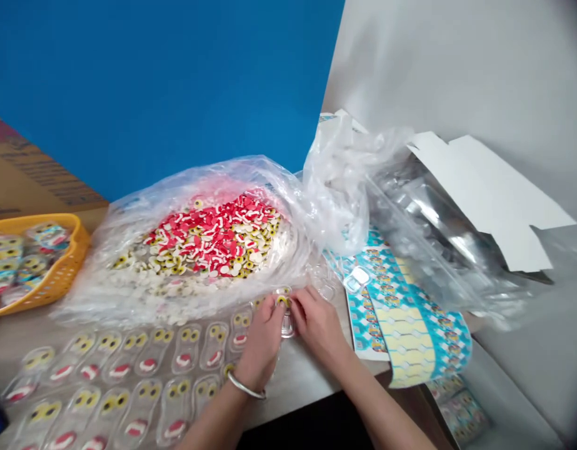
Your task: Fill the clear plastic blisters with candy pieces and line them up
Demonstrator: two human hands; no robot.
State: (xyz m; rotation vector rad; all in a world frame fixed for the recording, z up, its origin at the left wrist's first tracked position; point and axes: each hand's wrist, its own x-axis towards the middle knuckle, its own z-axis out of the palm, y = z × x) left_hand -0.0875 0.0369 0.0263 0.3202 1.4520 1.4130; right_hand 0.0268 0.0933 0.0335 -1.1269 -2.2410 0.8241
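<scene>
My left hand (261, 340), with a silver bangle at its wrist, is closed on the left edge of a small clear plastic blister tray (287, 326). My right hand (320, 322) is closed at the tray's right side, its fingertips pinched by a yellow eye piece (283, 301) in the upper part. The tray's lower hollow shows no red piece. Left of my hands lie rows of similar trays (183, 350), each with yellow eyes and a red-and-white mouth piece. Behind them, an open clear bag (89, 284) holds a heap of loose mouth and eye pieces (217, 234).
A yellow basket (77, 250) with packed pieces stands at left, before a cardboard box (39, 169). To the right are printed blue-and-yellow sheets (405, 331), a clear tray part (357, 279), a bag of clear plastic (424, 231) and white card (485, 181). A blue panel (175, 75) rises behind.
</scene>
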